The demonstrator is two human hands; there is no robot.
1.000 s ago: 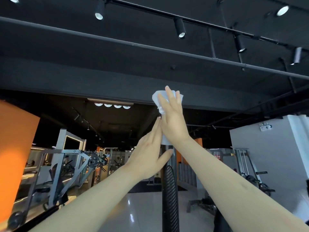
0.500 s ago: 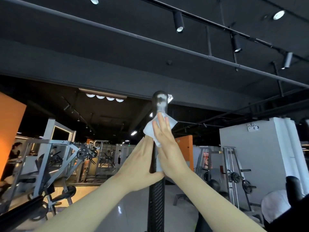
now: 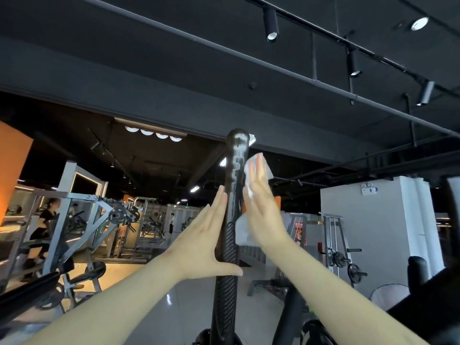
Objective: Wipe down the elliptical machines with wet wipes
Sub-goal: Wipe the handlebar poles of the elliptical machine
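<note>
Ok so, slid down since a sec ago: had the white crumpled wet wipe (image 3: 242,227) up over the rounded cap of the tall black elliptical handlebar w/ ribbed grip (image 3: 235,170), now got it lower, on the bar's right side, alongside the smooth upper stretch. Left the cap bare & streaky-wet, so prob done w/ the top, ribbed grip next imo. Pressing the wipe flat to the bar w/ the right hand (image 3: 261,212), fingers straight & together, not pinching. Bracing the opposite side w/ the left hand (image 3: 206,240), also flat, w/ thumb across the front of the ribbed bit. Counting: 1 wipe, 1 bar getting cleaned, 2 hands on it, 3 black cylinder spotlights (image 3: 271,23) on the ceiling track, 4 round white lights (image 3: 154,133) in a row further back, 1 person (image 3: 47,220) on a machine far left
</note>
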